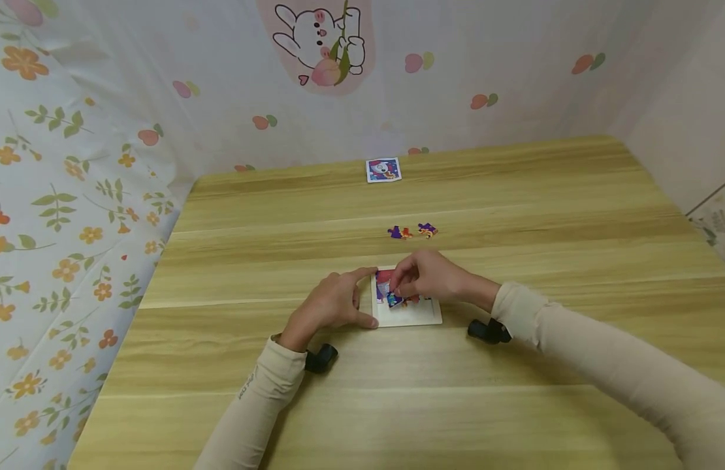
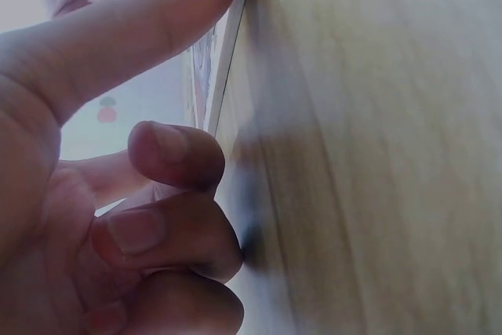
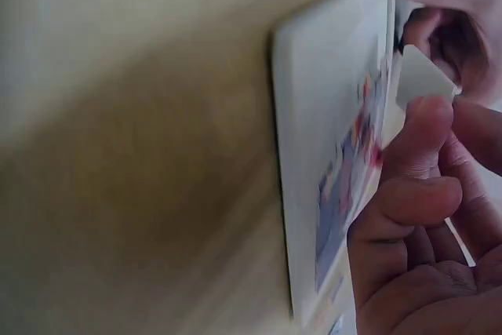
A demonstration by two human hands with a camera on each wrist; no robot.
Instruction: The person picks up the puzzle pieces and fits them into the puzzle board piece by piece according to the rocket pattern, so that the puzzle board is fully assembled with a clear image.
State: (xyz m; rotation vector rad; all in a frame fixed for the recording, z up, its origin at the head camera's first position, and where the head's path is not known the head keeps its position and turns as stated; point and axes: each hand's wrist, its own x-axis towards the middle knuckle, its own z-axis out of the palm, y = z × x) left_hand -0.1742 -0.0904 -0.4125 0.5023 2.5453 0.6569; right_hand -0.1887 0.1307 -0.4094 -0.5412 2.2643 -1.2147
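A small white-framed jigsaw puzzle board (image 1: 411, 316) lies on the table, partly filled with a coloured picture; its near part is bare white. My left hand (image 1: 333, 300) is at its left side, the straight index finger at the far corner and the thumb at the near corner, while the other fingers hang loosely bent beside it. Above the board, my right hand (image 1: 432, 274) pinches a puzzle piece (image 1: 394, 300) between thumb and fingers. The right wrist view shows the pale back of that piece (image 3: 423, 80), tilted over the board. My right fingers cover part of the picture.
Two loose purple and orange puzzle pieces, one on the left (image 1: 400, 232) and one on the right (image 1: 427, 230), lie beyond the board. Farther back is a small square picture card (image 1: 383, 170) near the table's (image 1: 233, 254) far edge. Patterned curtains hang behind and at left.
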